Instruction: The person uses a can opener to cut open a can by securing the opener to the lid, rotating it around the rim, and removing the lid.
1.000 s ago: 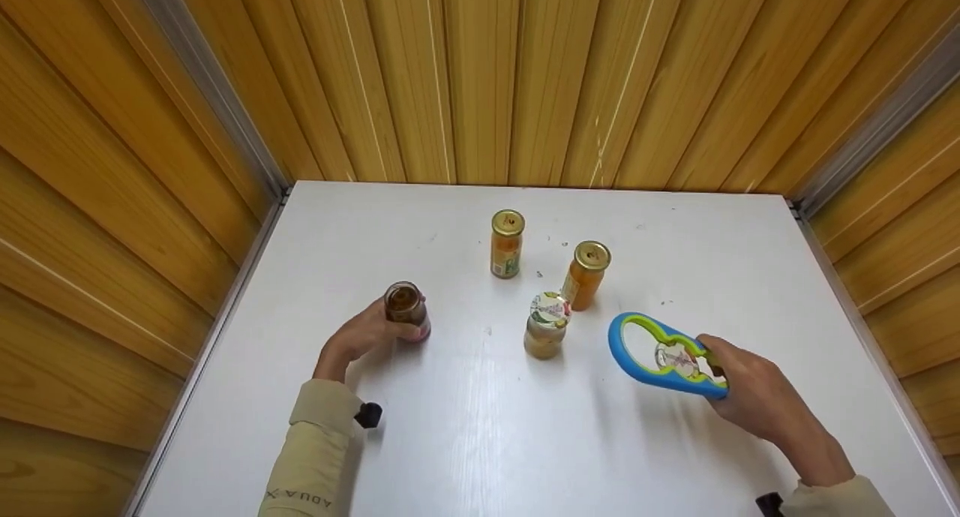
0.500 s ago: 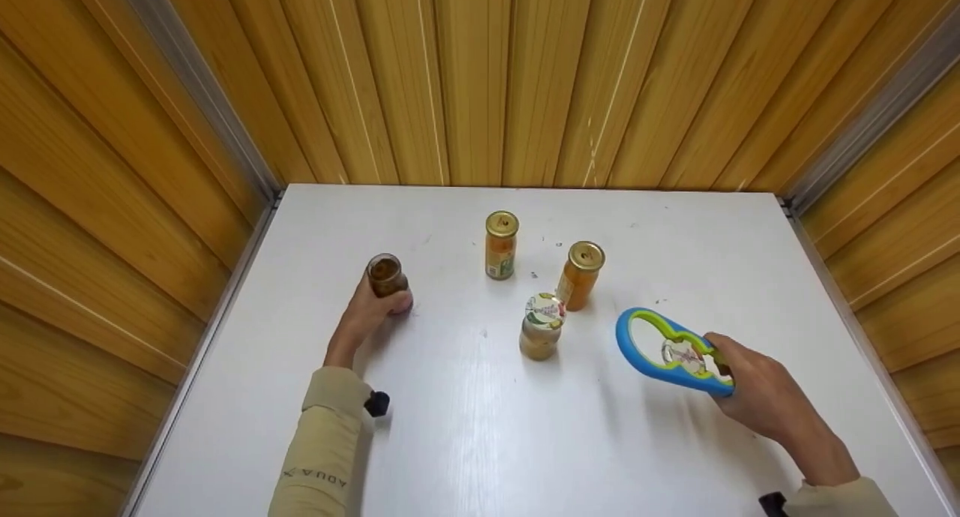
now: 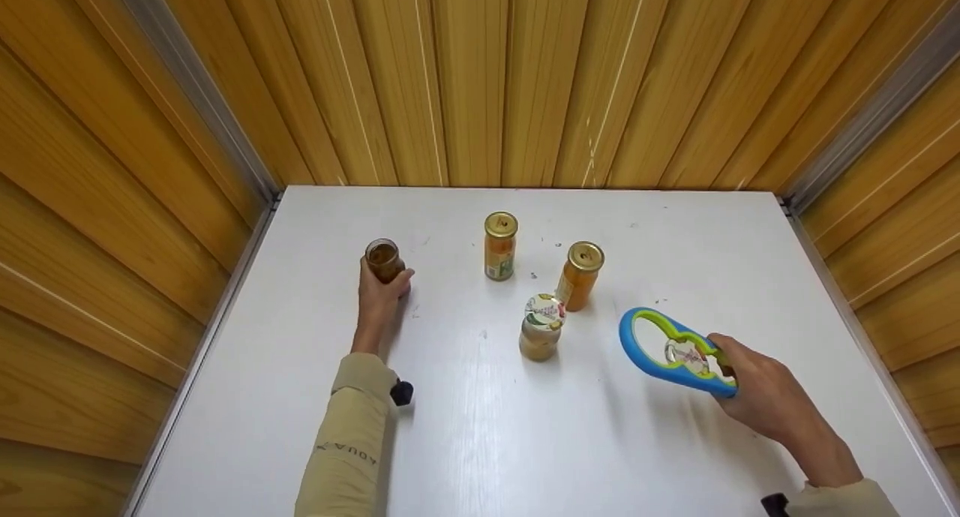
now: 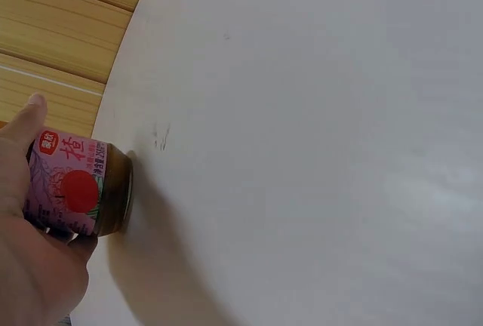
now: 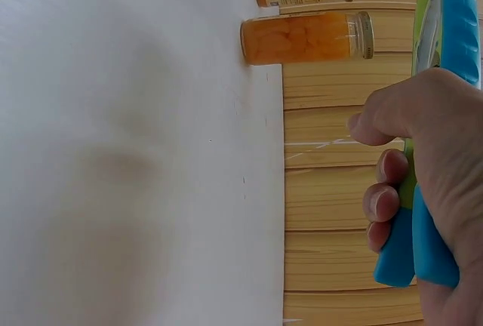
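Observation:
At the back left, my left hand [image 3: 379,296] curls round an uncapped glass jar [image 3: 384,260] of dark contents. Its pink label [image 4: 68,179] faces the left wrist camera, and the jar's base is at the table. The thumb is stretched along one side, while most fingers are hidden behind the jar. My right hand [image 3: 772,393] grips a blue and green jar opener [image 3: 641,356] above the table at the right. A round patterned lid [image 3: 686,356] shows inside the opener's frame. In the right wrist view, fingers [image 5: 381,201] wrap the opener's handles.
A pale jar with a patterned lid [image 3: 541,329] stands mid-table. Close behind it is an orange jar with a gold lid [image 3: 581,277], and a similar jar [image 3: 500,247] stands farther back. Wood-pattern walls [image 3: 480,82] enclose the white table [image 3: 465,427].
My left hand has carried the uncapped jar away toward the back left, and its thumb has straightened. My right hand with the jar opener has barely moved.

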A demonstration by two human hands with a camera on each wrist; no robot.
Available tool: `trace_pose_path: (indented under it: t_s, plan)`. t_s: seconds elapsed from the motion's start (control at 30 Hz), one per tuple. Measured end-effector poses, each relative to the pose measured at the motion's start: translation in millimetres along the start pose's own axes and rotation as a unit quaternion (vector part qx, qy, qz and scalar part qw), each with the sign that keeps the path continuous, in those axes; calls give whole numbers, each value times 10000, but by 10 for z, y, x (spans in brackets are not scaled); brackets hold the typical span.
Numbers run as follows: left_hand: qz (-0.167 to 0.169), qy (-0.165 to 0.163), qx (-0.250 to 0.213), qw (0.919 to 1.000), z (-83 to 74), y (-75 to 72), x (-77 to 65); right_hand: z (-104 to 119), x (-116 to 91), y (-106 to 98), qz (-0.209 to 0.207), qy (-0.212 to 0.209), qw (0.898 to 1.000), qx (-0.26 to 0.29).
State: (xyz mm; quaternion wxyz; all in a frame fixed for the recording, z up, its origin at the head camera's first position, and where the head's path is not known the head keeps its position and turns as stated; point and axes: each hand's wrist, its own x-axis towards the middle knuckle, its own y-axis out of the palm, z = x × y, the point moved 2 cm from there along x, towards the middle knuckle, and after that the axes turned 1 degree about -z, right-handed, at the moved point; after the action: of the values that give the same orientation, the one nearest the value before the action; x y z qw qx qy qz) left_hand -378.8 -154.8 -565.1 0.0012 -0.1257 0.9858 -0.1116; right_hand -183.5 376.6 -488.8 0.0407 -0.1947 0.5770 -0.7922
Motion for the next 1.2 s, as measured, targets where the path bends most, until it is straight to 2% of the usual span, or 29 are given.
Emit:
trace_pose_path:
  t_s: [0.17, 0.37, 0.8, 1.07, 1.2]
  plan:
    - [-345, 97, -24, 9994, -1, 63, 41, 2, -3, -1, -64, 5, 10000, -44]
    - [-599, -35, -34, 9982, 5, 93, 76, 14, -3, 6, 46, 102, 9999, -50]
    - [-699, -166, 295, 9970, 33, 113, 75, 22, -20, -18, 61, 182, 9998, -25]
    - [-737, 17, 288, 9969, -7, 106, 66, 25, -24, -59, 20, 181, 9998, -10]
    - [-681, 3, 265, 9973, -29, 106, 67, 23, -30, -74, -3, 163, 9999, -29]
